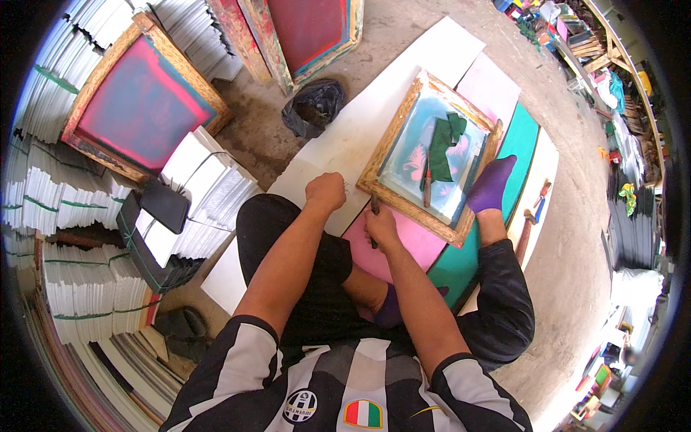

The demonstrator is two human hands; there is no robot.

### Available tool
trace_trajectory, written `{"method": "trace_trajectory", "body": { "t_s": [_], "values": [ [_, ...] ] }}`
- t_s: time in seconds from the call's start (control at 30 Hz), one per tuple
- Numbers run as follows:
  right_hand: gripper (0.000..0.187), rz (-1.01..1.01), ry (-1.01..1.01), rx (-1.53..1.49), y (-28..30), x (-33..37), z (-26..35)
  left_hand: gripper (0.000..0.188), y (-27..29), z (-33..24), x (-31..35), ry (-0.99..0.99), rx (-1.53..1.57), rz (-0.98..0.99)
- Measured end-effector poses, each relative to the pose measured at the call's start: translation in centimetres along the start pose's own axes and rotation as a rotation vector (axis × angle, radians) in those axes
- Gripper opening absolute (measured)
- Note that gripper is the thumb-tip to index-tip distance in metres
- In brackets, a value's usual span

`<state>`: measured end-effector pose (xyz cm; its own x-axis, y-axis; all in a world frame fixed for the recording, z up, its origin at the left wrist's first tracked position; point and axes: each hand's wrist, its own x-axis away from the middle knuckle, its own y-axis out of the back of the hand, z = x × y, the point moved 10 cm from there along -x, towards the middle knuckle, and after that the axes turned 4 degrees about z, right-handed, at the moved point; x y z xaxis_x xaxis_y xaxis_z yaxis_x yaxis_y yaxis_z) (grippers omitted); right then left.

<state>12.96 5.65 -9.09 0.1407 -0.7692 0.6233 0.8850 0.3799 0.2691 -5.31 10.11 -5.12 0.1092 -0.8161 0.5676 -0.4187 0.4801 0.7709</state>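
My left hand [327, 191] is closed in a fist above the white board near my left knee; whether anything is inside is hidden. In my right hand [382, 227] is a dark, narrow hand tool [374, 204], gripped at the near left corner of a wooden screen-printing frame [410, 210]. Its exact kind is not clear. The frame lies tilted on coloured sheets, with pink leaf shapes on its pale blue mesh. A folded green cloth [444, 147] and a slim tool with a brown handle [427, 191] rest on the mesh. My purple-socked foot [493, 183] presses against the frame's right side.
A hammer [525, 236] and a tool with red and blue parts [539, 201] lie right of the green sheet [520, 147]. Beyond the white board stands a black plastic bag [312, 108]. Left are another screen frame [147, 104], paper stacks [79, 270] and a black phone-like slab [165, 206].
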Motion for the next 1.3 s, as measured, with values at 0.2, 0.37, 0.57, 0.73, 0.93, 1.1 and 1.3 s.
{"method": "trace_trajectory", "body": {
  "t_s": [0.2, 0.37, 0.57, 0.73, 0.93, 1.1, 1.3],
  "values": [
    [0.031, -0.042, 0.001, 0.06, 0.2, -1.5, -2.3, 0.025, -0.1, 0.5, -0.1, 0.051, -0.004, 0.008],
    [0.014, 0.159, 0.049, -0.201, -0.6, -3.0, -4.0, 0.027, -0.1, 0.1, -0.3, 0.007, -0.026, -0.029],
    [0.014, 0.163, 0.101, -0.218, -1.0, -3.7, -4.9, 0.032, -0.3, -0.1, -0.4, -0.023, 0.045, -0.05],
    [0.034, -0.113, 0.269, -0.003, -0.5, -3.6, -4.5, 0.031, -0.5, -0.8, -0.9, -0.089, 0.175, -0.087],
    [0.035, -0.13, 0.251, 0.036, -0.2, -2.7, -2.6, 0.028, -0.3, -2.6, -0.6, -0.164, 0.301, -0.178],
    [0.018, -0.106, 0.216, -0.061, -0.1, -1.9, -1.6, 0.028, -1.5, -1.7, -1.9, -0.116, 0.331, -0.22],
    [0.018, -0.126, 0.197, -0.023, -0.3, -2.4, -2.4, 0.028, -2.1, -0.8, -2.4, -0.049, 0.436, -0.2]
  ]
}}
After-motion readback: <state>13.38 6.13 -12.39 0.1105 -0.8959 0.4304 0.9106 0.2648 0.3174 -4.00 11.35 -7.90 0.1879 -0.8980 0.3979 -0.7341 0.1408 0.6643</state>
